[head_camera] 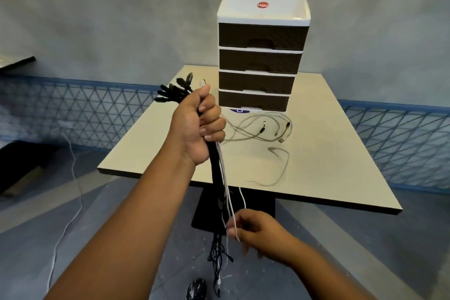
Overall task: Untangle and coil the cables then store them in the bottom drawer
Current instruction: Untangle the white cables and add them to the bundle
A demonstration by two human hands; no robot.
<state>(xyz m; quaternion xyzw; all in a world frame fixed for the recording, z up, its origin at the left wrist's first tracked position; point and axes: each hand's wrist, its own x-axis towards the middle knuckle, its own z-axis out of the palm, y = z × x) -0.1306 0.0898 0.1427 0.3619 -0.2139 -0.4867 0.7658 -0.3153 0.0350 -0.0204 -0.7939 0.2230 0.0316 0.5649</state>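
Above table, left hand gripping cables

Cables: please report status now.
Left hand grips cable bundle upright. Right hand pinches white cable. Bottom drawer closed, loose cables before it.
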